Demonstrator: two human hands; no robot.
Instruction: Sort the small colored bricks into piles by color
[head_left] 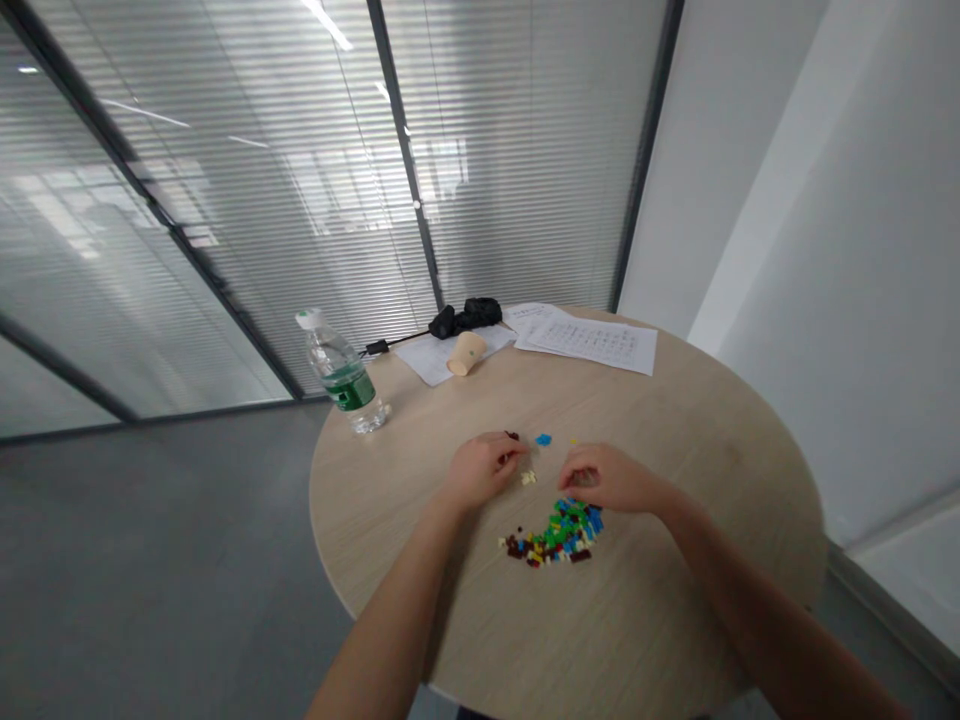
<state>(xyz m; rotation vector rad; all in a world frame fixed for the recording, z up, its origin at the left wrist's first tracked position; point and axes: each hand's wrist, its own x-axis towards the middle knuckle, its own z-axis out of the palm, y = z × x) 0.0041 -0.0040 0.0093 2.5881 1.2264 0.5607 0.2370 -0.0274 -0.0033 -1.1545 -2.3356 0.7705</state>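
A loose pile of small toy building bricks (564, 530) in green, blue, brown, yellow, red and cream lies on the round table (675, 610). My right hand (615, 480) is just beyond the pile's far edge, with thumb and fingertips drawn together. To its left, my left hand (484, 470) rests low over the table with curled fingers. Dark brown bricks (512, 435) peek out beyond its fingers, and cream bricks (529, 478) lie just right of it. Between the hands and farther off are blue bricks (544, 439) and a tiny yellow brick (574, 441). Anything pinched is too small to make out.
A water bottle with a green label (349, 385) stands at the table's left edge. Toward the back are a tan paper cup (466, 354) on its side, a black bundle (469, 316) with a cable, and printed sheets (592, 340). Glass panels with blinds (525, 180) rise behind.
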